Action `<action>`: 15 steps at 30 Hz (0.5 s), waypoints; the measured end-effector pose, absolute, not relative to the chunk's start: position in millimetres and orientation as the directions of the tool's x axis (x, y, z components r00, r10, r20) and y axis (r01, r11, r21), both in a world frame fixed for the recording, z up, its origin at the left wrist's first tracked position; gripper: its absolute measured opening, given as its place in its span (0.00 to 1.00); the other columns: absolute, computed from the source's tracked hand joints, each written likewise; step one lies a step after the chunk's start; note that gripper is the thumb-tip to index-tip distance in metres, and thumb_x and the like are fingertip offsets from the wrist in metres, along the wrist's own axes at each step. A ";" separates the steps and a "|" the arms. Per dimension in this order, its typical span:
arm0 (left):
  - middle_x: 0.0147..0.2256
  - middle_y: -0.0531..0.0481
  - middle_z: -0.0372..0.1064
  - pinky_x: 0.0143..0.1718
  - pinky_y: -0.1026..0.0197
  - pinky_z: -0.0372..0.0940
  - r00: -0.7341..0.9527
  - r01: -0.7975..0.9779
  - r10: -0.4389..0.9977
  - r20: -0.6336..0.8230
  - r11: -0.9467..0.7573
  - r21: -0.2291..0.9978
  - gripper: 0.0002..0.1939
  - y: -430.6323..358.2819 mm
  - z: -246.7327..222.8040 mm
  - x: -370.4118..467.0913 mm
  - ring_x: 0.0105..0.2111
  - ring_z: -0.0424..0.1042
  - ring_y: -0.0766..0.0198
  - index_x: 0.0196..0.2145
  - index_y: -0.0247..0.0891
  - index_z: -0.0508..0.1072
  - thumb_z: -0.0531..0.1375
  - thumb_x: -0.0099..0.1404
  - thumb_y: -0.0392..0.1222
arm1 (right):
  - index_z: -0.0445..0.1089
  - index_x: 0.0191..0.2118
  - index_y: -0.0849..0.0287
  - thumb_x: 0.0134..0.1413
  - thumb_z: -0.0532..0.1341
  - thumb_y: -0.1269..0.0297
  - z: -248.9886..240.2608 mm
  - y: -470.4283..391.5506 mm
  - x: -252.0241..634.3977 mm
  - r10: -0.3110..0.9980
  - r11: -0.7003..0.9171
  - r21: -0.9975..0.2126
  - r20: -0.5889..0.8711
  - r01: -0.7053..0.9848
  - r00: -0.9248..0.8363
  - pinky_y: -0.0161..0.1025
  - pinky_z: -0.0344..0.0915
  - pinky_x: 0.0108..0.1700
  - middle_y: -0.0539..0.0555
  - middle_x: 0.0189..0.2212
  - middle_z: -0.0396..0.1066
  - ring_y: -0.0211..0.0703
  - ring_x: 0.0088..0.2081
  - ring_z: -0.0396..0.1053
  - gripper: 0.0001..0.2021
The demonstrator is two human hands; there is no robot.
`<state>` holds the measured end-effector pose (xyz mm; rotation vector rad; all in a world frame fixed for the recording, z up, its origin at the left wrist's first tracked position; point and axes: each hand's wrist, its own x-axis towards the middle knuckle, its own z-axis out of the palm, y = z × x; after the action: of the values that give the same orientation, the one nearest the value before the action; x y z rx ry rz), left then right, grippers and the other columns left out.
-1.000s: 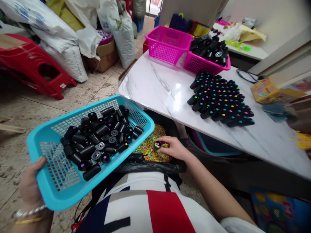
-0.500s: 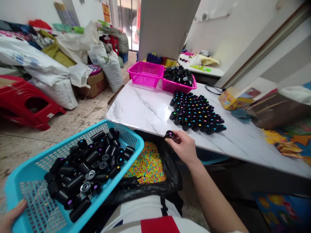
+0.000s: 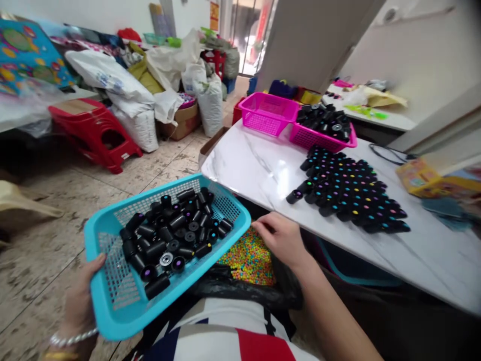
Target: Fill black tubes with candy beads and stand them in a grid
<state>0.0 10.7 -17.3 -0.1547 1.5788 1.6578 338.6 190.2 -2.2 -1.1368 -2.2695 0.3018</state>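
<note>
My left hand [image 3: 80, 301] grips the left end of a blue basket [image 3: 169, 313], its thumb over the rim. Black cylinders [image 3: 156, 248], some with coloured dots, lie jumbled in the basket. My right hand [image 3: 280, 235] is over the small coloured beads [image 3: 251, 258] in a black bag [image 3: 244, 296], by the table edge; its thumb and fingers are pinched together, and whatever is between them is too small to see. On the white marble table [image 3: 240, 165] stand rows of black cylinders [image 3: 349, 188] with coloured dots; one with a purple dot [image 3: 295, 196] is at their left corner.
Two pink baskets [image 3: 268, 113] stand at the table's far side, the right one heaped with black cylinders [image 3: 325, 120]. A yellow box [image 3: 421, 178] and a cable are at the right. Red stools [image 3: 93, 130] and white sacks [image 3: 208, 103] stand on the floor at the left.
The purple-dotted cylinder that my right hand held now stands on the table beside the rows. My right hand has drawn back over the beads. The view has turned left, showing more of my left hand.
</note>
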 end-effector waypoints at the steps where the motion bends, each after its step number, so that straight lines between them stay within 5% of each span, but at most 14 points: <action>1: 0.27 0.47 0.76 0.29 0.53 0.75 -0.659 -0.595 0.493 -0.568 0.120 0.795 0.26 10.5 -16.4 0.4 0.32 0.76 0.42 0.32 0.39 0.77 0.75 0.31 0.44 | 0.73 0.34 0.57 0.63 0.57 0.60 -0.8 185.3 326.8 0.742 0.669 -0.458 0.358 0.586 -0.567 0.35 0.63 0.39 0.52 0.31 0.73 0.39 0.34 0.70 0.10; 5: 0.31 0.44 0.77 0.32 0.52 0.75 -0.650 -0.537 0.565 -0.508 0.131 0.833 0.28 5.9 -15.7 1.8 0.34 0.76 0.42 0.34 0.37 0.78 0.76 0.33 0.47 | 0.72 0.46 0.56 0.60 0.61 0.59 -2.3 186.7 275.9 0.595 0.779 -0.349 0.151 0.521 -0.789 0.40 0.65 0.47 0.56 0.42 0.74 0.47 0.45 0.69 0.11; 9: 0.35 0.45 0.77 0.31 0.51 0.75 -0.617 -0.476 0.652 -0.440 0.136 0.869 0.32 1.1 -15.5 3.2 0.33 0.76 0.42 0.45 0.41 0.76 0.74 0.40 0.48 | 0.69 0.51 0.57 0.53 0.65 0.54 -19.1 205.2 237.9 0.561 0.761 -0.313 -0.121 0.568 -0.819 0.43 0.66 0.44 0.59 0.42 0.74 0.51 0.44 0.71 0.22; 15: 0.32 0.44 0.77 0.31 0.55 0.75 -0.648 -0.570 0.555 -0.522 0.101 0.815 0.31 -3.3 -18.1 -5.4 0.32 0.76 0.44 0.40 0.36 0.77 0.76 0.36 0.46 | 0.71 0.47 0.56 0.52 0.62 0.69 -15.3 196.4 264.3 0.666 0.643 -0.607 0.142 0.467 -0.733 0.39 0.66 0.46 0.54 0.41 0.70 0.42 0.41 0.69 0.14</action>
<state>-5.4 -3.3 -18.1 -0.0162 1.5343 1.6803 264.3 196.4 -15.3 -0.9009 -2.5122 0.7838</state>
